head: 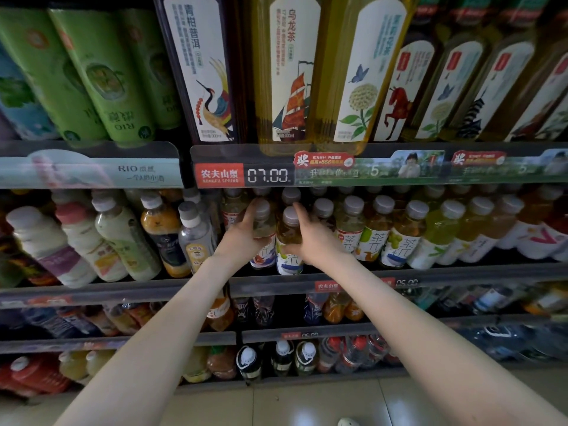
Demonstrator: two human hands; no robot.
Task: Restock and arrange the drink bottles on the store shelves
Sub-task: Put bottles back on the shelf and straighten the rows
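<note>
Two tea bottles stand side by side, touching, at the front of the 2nd shelf (276,285), under the 07.00 price tag (269,175). L hand (242,238) holds the pale bottle (263,222) from its left side, fingers curled round it, thumb up toward the cap. R hand (316,241) holds the amber bottle (289,232) from its right side, fingers curled round it too. Both bottles have long axis approx. upright, caps up, labels facing out. Each hand is nearest its own bottle.

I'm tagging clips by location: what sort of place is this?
Likely a convenience store drinks aisle: tiered shelves packed with tea bottles, and a Nongfu Spring price tag reading 07.00.
</note>
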